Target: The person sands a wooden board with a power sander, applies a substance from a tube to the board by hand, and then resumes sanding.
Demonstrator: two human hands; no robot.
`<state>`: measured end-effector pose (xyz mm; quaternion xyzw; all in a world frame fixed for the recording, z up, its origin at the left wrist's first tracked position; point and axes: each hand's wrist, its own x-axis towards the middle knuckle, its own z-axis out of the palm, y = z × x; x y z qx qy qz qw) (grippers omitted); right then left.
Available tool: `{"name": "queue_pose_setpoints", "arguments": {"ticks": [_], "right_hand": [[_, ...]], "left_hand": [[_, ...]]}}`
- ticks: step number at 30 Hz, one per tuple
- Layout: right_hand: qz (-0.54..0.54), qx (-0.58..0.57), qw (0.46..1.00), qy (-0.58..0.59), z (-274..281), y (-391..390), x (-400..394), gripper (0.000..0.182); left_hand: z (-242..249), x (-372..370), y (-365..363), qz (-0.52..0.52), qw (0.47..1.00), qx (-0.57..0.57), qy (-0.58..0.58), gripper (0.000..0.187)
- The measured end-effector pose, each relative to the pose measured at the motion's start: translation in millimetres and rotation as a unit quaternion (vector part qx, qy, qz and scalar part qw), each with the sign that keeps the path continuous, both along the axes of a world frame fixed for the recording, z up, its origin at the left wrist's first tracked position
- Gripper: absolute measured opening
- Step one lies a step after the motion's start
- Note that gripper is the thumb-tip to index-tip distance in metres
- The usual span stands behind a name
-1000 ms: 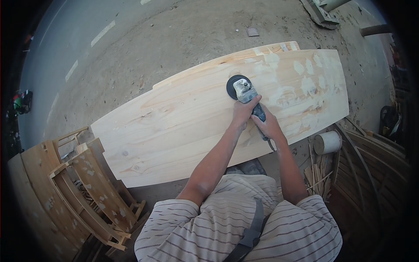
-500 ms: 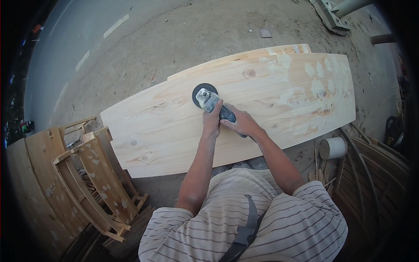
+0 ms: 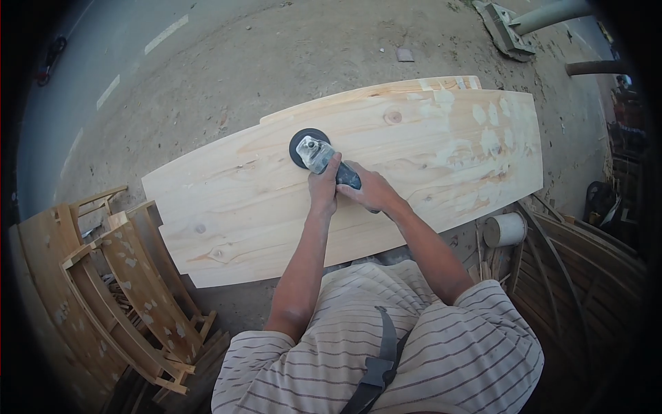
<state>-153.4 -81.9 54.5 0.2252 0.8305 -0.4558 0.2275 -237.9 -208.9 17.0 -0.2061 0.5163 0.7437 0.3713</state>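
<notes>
Two bare hands share one power sander: the left hand (image 3: 322,190) is wrapped around the body just behind its head, thumb pointing up along the casing, and the right hand (image 3: 371,190) is closed around the rear of the handle. On both, the fingers are curled snugly about the tool, the right hand's just beside the left's. The sander (image 3: 321,157) reaches forward and slightly left from the fingers, its round black disc (image 3: 295,149) on a broad pale wooden panel (image 3: 241,214) that spreads beneath the hands to either side. Right of the fingers, the panel bears whitish patches (image 3: 491,114); beyond them, at the far edge, a second board (image 3: 386,88) shows from behind. Well to the left of the fingers and nearer the wearer stand curved wooden frames (image 3: 127,283). To the right and nearer, past the panel's edge, is a white bucket (image 3: 505,230). Nearer than the fingers is the wearer's striped shirt (image 3: 441,345); far beyond them stretches dusty ground (image 3: 276,69).
</notes>
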Motion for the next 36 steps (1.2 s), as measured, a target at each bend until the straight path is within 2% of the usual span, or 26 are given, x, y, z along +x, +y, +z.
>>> {"name": "queue_pose_setpoints", "arguments": {"ticks": [3,8,19,23,26,29,31,35,36], "right_hand": [[-0.052,-0.02,0.998,-0.032,6,34,28,0.081],[-0.126,0.0,0.991,0.047,6,77,72,0.076],[-0.161,-0.005,0.986,0.031,4,186,144,0.079],[-0.165,0.013,0.985,0.043,0,228,172,0.079],[-0.194,-0.004,0.981,0.025,6,246,184,0.079],[-0.218,0.012,0.974,0.067,-5,255,202,0.081],[-0.226,-0.006,0.973,0.044,-5,258,210,0.081],[-0.22,-0.06,0.973,0.035,-18,240,193,0.084],[-0.219,-0.059,0.973,0.04,-21,232,183,0.084]], "left_hand": [[-2,22,41,-0.041,0.999,-0.015,-0.012,0.045],[-4,55,97,-0.084,0.996,-0.032,-0.018,0.045],[-1,117,212,-0.116,0.993,0.018,-0.026,0.044],[-2,141,256,-0.149,0.989,-0.008,-0.018,0.042],[-1,155,281,-0.125,0.992,-0.002,-0.025,0.042],[2,162,295,-0.163,0.986,0.001,-0.03,0.042],[1,163,302,-0.227,0.973,-0.028,-0.015,0.043],[-5,151,281,-0.217,0.975,-0.037,0.008,0.042],[-3,143,266,-0.177,0.984,-0.027,-0.004,0.043]]}}
